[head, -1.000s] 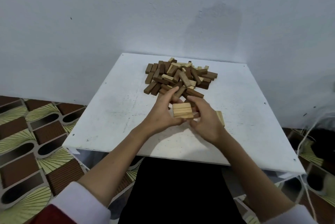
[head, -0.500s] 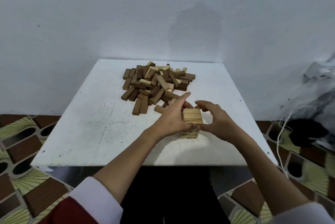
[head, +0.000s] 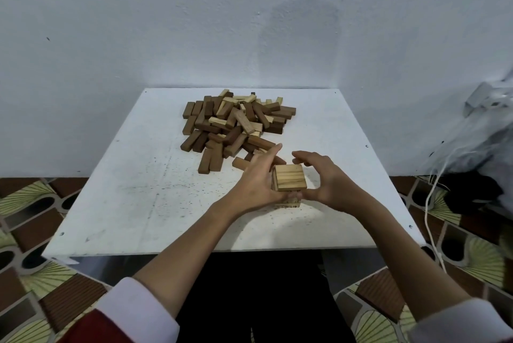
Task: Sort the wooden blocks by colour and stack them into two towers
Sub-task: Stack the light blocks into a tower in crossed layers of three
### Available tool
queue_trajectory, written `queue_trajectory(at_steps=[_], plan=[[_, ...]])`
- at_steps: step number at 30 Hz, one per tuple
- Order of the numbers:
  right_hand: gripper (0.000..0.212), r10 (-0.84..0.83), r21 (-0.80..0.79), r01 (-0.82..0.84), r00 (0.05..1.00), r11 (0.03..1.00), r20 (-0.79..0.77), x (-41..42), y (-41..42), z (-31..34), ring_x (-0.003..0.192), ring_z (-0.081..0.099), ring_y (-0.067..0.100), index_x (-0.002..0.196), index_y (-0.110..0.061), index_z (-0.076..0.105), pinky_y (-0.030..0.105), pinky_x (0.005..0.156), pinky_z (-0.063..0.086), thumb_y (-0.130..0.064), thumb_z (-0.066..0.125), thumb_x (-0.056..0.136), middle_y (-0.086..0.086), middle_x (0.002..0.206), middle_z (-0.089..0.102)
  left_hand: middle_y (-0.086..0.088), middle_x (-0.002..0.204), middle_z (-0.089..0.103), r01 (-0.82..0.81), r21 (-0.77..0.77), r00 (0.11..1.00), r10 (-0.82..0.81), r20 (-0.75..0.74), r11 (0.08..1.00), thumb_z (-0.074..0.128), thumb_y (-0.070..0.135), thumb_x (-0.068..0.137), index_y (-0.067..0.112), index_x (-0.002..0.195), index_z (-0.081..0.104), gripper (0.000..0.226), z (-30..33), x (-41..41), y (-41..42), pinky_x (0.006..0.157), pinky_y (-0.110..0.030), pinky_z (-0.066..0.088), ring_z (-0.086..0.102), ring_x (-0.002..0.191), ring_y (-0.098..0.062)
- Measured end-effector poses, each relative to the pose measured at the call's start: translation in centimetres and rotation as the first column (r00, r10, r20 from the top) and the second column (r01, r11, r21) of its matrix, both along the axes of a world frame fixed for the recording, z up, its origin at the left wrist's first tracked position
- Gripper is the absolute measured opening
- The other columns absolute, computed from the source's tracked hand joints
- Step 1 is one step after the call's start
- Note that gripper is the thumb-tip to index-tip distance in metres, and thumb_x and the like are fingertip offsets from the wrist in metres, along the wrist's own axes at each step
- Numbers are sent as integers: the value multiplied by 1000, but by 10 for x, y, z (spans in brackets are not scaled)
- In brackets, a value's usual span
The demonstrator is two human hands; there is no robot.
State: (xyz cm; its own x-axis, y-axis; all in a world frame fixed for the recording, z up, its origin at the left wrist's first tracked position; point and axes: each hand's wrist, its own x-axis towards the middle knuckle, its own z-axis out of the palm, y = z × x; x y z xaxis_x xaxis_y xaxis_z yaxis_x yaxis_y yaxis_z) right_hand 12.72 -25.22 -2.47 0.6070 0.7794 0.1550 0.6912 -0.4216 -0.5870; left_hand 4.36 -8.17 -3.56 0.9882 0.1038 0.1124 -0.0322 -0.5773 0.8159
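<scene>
Pale tower (head: 289,181), perhaps three layers, steadied between left hand (head: 256,181) and right hand (head: 327,180)

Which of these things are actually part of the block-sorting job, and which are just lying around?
Part of the job:
- light stack, squared up between the left hand and right hand
- mixed pile of blocks
- white table they sit on

Just lying around:
- plastic bag on the right
- white cord over the patterned floor
</scene>
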Motion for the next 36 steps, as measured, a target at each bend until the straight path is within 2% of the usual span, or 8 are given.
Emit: queue_trajectory(at_steps=[13, 18, 22, 25, 27, 29, 32, 36], plan=[[76, 41, -31, -43, 998, 999, -48, 5, 7, 5, 107, 36, 11, 139, -11, 38, 0, 83, 23, -13, 78, 74, 5, 127, 51, 3, 114, 48, 4, -82, 1000, -5, -9, 997, 83, 13, 69, 15, 148, 23, 100, -2, 3, 0, 100, -27, 39, 45, 116, -14], [77, 62, -18, -63, 997, 998, -55, 6, 7, 5, 108, 37, 10, 139, -12, 37, 1, 86, 25, -16, 78, 75, 7, 128, 50, 1, 117, 50, -4, -161, 1000, 2, -14, 987, 85, 17, 66, 15, 148, 24, 103, -8, 5, 0, 102, -31, 40, 47, 117, -13], [86, 10, 33, -4, 980, 999, -199, 2, 1, 0, 123, 36, 9, 144, -18, 28, 9, 94, 30, -19, 78, 75, -4, 139, 38, 1, 138, 35, -41, -250, 999, 39, -10, 967, 80, 36, 62, 18, 149, 21, 107, -14, -2, -4, 98, -10, 35, 41, 126, -7], [67, -71, 255, 194, 903, 947, -423, -14, 3, -4, 130, 33, 4, 142, -24, 30, 15, 102, 29, -25, 66, 86, -11, 144, 34, 9, 139, 36, -135, -537, 991, 119, -64, 832, 62, 17, 88, 21, 149, 22, 73, -12, -14, -17, 79, -1, 41, 41, 122, 2], [53, -101, 355, 355, 816, 865, -569, -28, 11, -11, 134, 30, 4, 142, -26, 32, 27, 110, 26, -45, 46, 94, -11, 147, 33, 12, 135, 44, -156, -689, 987, 140, -79, 708, 36, 23, 101, 19, 148, 27, 47, -14, -18, -28, 73, 0, 42, 46, 113, 11], [63, -92, 389, 441, 749, 809, -656, -39, 20, -21, 137, 26, 3, 143, -29, 30, 30, 114, 21, -62, 27, 89, -11, 151, 30, 12, 137, 47, -162, -763, 984, 164, -75, 626, 21, 40, 101, 21, 147, 29, 50, -19, -21, -37, 83, -6, 41, 49, 112, 13], [72, -68, 403, 521, 670, 752, -740, -46, 25, -31, 139, 23, 3, 144, -31, 28, 33, 117, 16, -69, 16, 85, -10, 154, 27, 8, 148, 38, -183, -844, 980, 160, -117, 504, 20, 60, 87, 26, 150, 22, 71, -25, -24, -44, 109, -25, 31, 37, 133, -4], [70, -38, 404, 554, 621, 728, -783, -45, 23, -37, 140, 22, 5, 148, -25, 24, 29, 117, 13, -62, 9, 90, -10, 154, 26, 9, 155, 26, -186, -846, 982, 132, -138, 499, 20, 66, 79, 30, 151, 14, 81, -29, -26, -50, 119, -33, 14, 24, 141, -6]])
